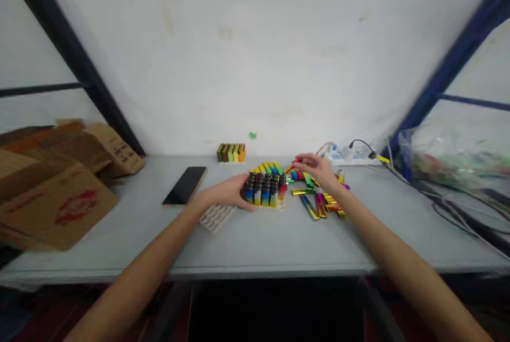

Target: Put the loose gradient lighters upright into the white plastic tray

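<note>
Lighters (pixel 262 196) packed upright in a block, black tops up, mid-desk (pixel 279 246). Left hand (pixel 231 191) is spread round the block's left end, can't tell if it's really gripping. Right hand (pixel 316 168) is pinching an orange-red lighter (pixel 290 169), far right of the block, near loose shiny ones (pixel 320 206). White tray (pixel 216 217) sits near-left.

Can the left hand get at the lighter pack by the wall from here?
Probably yes: nothing visible stands between the left hand and the lighter pack, though it would likely first have to leave the front lighters that it holds at their left end.
</note>
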`<state>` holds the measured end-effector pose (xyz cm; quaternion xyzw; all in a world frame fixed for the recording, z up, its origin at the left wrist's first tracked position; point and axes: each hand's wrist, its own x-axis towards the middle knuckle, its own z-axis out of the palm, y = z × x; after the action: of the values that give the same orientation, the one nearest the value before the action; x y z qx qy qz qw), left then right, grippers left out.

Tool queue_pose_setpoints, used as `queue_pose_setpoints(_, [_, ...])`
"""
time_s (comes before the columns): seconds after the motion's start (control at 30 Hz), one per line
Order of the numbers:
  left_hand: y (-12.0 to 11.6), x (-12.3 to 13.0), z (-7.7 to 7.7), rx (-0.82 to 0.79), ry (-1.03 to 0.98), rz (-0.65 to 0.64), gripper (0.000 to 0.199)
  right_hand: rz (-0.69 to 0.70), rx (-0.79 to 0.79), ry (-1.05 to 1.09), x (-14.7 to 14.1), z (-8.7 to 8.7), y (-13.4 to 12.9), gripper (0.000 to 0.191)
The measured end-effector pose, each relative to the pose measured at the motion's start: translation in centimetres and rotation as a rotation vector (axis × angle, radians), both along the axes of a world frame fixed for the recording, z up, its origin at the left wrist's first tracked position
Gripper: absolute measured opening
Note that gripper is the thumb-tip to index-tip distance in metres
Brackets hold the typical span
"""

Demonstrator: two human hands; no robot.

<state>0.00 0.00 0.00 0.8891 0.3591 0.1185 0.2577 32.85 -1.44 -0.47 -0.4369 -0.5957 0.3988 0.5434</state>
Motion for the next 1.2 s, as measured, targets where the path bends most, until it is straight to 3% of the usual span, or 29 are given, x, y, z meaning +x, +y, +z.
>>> queue_pose_setpoints(0.17, [-0.1,0.0,-0.2,0.027,-0.032,-0.013,0.090,0.014,0.004,-0.073,-0.2,0.0,-0.1,0.047])
queue_pose_setpoints(0.33, [0.2,-0.2,-0.5,0.035,-0.074,-0.041,0.090,0.186,-0.015,0.037,-0.9,-0.1,-0.8,0.038])
queue_pose_setpoints(0.5, [0.2,-0.2,-0.6,0.034,-0.119,-0.051,0.091,0.281,-0.019,0.032,-1.6,-0.2,-1.4,0.042])
queue_pose_setpoints(0.7, [-0.2,0.1,-0.1,0.024,-0.052,-0.022,0.092,0.226,-0.075,0.112,-2.4,-0.4,-1.1,0.044])
queue_pose_setpoints(0.83, [-0.4,0.1,0.3,0.029,-0.031,-0.016,0.090,0.220,-0.158,0.171,-2.6,-0.4,-0.8,0.059])
queue_pose_setpoints(1.07, [-0.5,0.1,0.2,0.028,-0.037,-0.015,0.090,-0.026,-0.249,0.096,-3.3,0.0,-1.4,0.039])
queue_pose_setpoints(1.2, [-0.5,0.1,0.2,0.007,-0.033,-0.011,0.090,-0.071,-0.262,0.089,-3.4,0.2,-1.6,0.033])
